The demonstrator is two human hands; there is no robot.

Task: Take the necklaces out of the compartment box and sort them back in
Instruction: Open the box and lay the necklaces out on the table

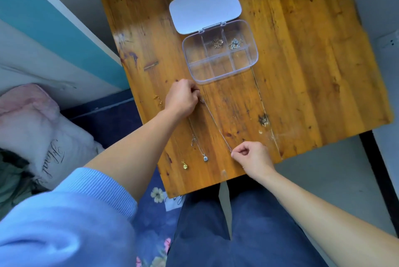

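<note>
A clear compartment box lies open on the wooden table, its white lid folded back. A gold necklace and a silver necklace sit bunched in two far compartments. My left hand pinches one end of a thin silver chain, and my right hand pinches the other end, stretching it straight over the table. To its left lie a silver necklace with a blue pendant and a gold necklace with a yellow pendant.
A small bunched gold necklace lies on the table to the right. A pink and white pillow and floral bedding are at the left. The table's near edge runs just below my right hand.
</note>
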